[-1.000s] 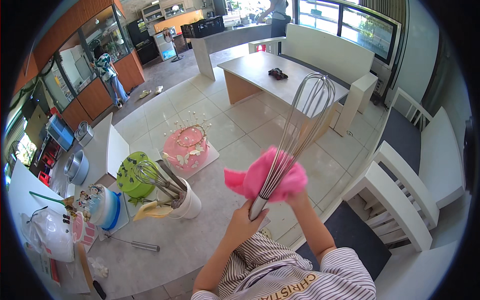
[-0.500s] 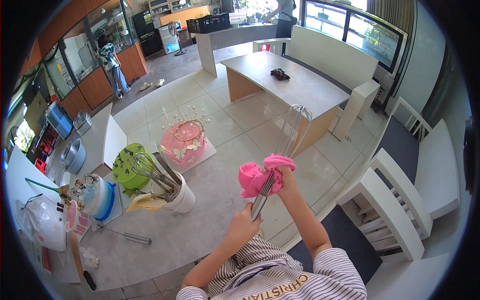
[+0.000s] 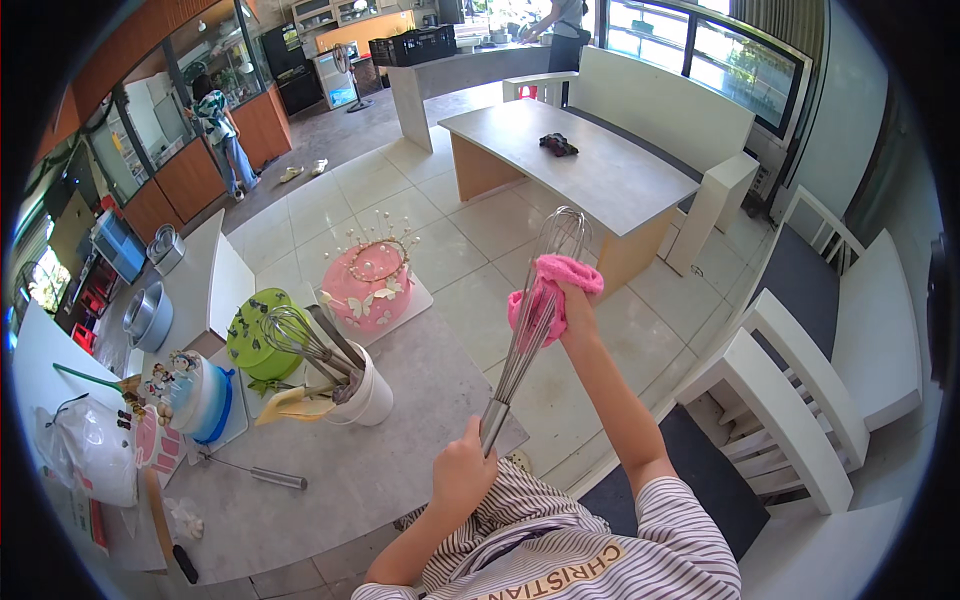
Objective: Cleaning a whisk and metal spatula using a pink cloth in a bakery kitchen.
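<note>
My left hand is closed round the metal handle of a wire whisk, which tilts up and away from me. A pink cloth is bunched in my right hand and pressed against the whisk's wires, partly wrapping them. The looped tip sticks out beyond the cloth. To the left, on the grey table, a white bucket holds more whisks and a yellowish spatula. A thin metal-handled tool lies flat nearby.
Decorated cakes stand along the table: a pink one, a green one and a blue-white one. A long knife lies at the near left. White chairs are at my right. Two people are farther off.
My right hand and the pink cloth have moved up the whisk's wires toward the tip. My left hand, with the handle, has shifted slightly down and left.
</note>
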A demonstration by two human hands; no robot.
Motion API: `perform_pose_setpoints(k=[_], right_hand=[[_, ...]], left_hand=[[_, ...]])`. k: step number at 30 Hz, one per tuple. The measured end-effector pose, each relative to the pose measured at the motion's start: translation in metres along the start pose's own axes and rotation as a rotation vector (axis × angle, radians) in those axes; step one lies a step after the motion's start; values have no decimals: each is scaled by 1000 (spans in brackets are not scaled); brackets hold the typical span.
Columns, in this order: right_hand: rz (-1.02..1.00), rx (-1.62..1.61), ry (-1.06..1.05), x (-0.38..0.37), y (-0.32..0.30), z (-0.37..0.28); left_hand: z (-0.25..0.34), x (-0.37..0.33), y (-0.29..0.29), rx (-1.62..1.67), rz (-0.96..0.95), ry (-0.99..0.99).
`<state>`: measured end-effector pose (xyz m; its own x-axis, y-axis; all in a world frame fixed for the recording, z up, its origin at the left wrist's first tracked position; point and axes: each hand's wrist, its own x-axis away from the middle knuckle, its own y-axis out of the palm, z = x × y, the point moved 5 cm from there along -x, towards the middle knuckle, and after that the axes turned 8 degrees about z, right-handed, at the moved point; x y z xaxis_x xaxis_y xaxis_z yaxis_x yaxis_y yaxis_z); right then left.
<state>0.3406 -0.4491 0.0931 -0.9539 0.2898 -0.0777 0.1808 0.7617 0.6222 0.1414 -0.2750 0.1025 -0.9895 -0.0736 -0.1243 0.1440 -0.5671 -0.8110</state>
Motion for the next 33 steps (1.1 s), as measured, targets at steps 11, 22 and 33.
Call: perform_pose_setpoints(k=[11, 22, 33], right_hand=[[15, 173, -182, -62, -20, -42], [-320, 356, -137, -75, -10, -98], [-836, 1350, -811, 137, 85, -35]], left_hand=[[-17, 15, -9, -88, 6, 51], [-43, 12, 13, 896, -488, -247], [-42, -14, 46, 1240, -324, -159]])
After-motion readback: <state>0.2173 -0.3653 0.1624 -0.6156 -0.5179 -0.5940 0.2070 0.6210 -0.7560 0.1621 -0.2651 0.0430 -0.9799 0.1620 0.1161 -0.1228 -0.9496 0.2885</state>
